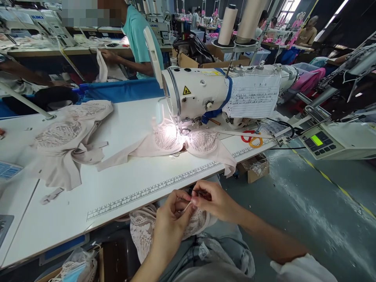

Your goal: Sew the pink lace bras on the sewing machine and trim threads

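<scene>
From where I stand, the worktable [132,184] is the largest item; its near edge runs diagonally, rising toward the right. The white sewing machine [199,88] spans the table's far right portion, with its lit needle area above the lace bra [202,143]. Beyond the far edge, a person in a teal shirt [141,43] holds pale fabric. Pale garments [67,141] lie heaped on the left of the table, and white surface extends from them to the near edge. The bra lies spread beneath the machine head; its right wing reaches the near edge. The lace garment [141,231] is located in front of that edge, over the seated person's lap, partly covered by the hands. The left hand [173,217] is narrow, thumb and fingers gripping the lace garment. The right hand [214,199] is also narrow, its fingertips pinched at the same garment's upper edge, close to the left thumb; a small dark piece shows there, type unclear. Grey floor [293,211] extends beside the right forearm. A control box [320,143] stands at the table's right end. A printed ruler [147,194] follows the near edge. Red [247,136] and orange handles [256,141] lie near its right end.
</scene>
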### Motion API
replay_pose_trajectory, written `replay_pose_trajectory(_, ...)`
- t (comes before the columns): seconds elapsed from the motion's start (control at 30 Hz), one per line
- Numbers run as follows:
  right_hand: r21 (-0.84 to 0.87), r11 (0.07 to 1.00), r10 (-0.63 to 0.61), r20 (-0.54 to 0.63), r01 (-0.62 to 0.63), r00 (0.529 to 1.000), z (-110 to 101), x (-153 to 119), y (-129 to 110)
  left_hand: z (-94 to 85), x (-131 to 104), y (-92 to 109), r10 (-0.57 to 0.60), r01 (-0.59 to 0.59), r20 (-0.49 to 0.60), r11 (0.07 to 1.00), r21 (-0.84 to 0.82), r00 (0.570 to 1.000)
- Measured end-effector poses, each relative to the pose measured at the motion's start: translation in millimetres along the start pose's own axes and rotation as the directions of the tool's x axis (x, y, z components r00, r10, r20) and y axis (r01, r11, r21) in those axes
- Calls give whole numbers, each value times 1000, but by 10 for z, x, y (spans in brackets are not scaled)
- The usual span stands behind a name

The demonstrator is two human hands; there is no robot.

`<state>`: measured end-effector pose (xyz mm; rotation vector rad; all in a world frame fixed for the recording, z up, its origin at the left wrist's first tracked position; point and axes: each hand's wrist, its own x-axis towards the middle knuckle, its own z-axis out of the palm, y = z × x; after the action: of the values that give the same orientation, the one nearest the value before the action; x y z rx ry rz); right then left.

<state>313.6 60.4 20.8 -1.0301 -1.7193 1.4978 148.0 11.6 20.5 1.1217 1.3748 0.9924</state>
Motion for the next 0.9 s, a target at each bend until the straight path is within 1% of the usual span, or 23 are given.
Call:
replay_pose_trajectory(0.07, -63, 998, -28, -51, 25, 998, 34, -19, -59, -43, 8, -16, 26, -27, 29, 999, 36, 999)
replay_pose_trajectory(0.1, -84, 995, -57, -89, 49, 994, 36, -38, -90, -91, 22, -36, 69, -72, 47, 995, 73, 997)
replay_pose_trajectory(0.13, -98, 992, -88, -132, 75, 987, 27, -65, -121, -155, 41, -64, 135, -143, 65, 981, 133, 989)
replay_pose_trajectory(0.17, -105, 990, -114, -176, 97, 978, 8, -98, -152, -231, 61, -97, 217, -231, 90, 949, 214, 972)
replay_pose_trajectory(0.2, -107, 988, -135, -212, 114, 968, -20, -136, -183, -314, 79, -134, 298, -324, 130, 896, 303, 946)
replay_pose_trajectory(0.27, -102, 984, -165, -253, 144, 953, -84, -220, -238, -475, 102, -212, 413, -470, 224, 765, 441, 883)
replay_pose_trajectory(0.3, -99, 982, -181, -266, 160, 947, -115, -260, -260, -542, 104, -249, 436, -511, 267, 718, 473, 859)
replay_pose_trajectory(0.33, -93, 979, -198, -280, 179, 939, -142, -298, -276, -597, 98, -283, 443, -534, 299, 695, 481, 845)
replay_pose_trajectory(0.37, -84, 976, -214, -290, 198, 933, -164, -331, -284, -638, 86, -311, 438, -540, 317, 696, 473, 841)
replay_pose_trajectory(0.4, -70, 973, -229, -300, 218, 926, -183, -358, -285, -667, 69, -335, 421, -528, 321, 716, 456, 848)
replay_pose_trajectory(0.47, -35, 970, -240, -325, 242, 915, -211, -397, -260, -698, 24, -367, 363, -465, 302, 781, 418, 881)
replay_pose_trajectory(0.53, -2, 967, -239, -340, 253, 910, -240, -415, -207, -704, -26, -389, 322, -396, 239, 826, 402, 916)
replay_pose_trajectory(0.57, 18, 967, -233, -339, 254, 911, -256, -418, -174, -701, -49, -398, 321, -374, 196, 837, 399, 927)
replay_pose_trajectory(0.63, 64, 968, -208, -340, 244, 917, -297, -412, -102, -689, -91, -415, 359, -367, 93, 853, 371, 929)
replay_pose_trajectory(0.7, 99, 968, -182, -351, 230, 919, -344, -391, -26, -674, -120, -427, 407, -385, -14, 874, 298, 913)
replay_pose_trajectory(0.77, 117, 969, -158, -378, 216, 912, -390, -357, 49, -660, -141, -428, 430, -403, -92, 889, 219, 898)
replay_pose_trajectory(0.83, 128, 971, -140, -390, 204, 910, -429, -315, 120, -651, -156, -415, 422, -403, -115, 902, 157, 899)
replay_pose_trajectory(0.9, 136, 973, -119, -402, 188, 908, -459, -272, 188, -647, -168, -391, 397, -385, -115, 916, 113, 911)
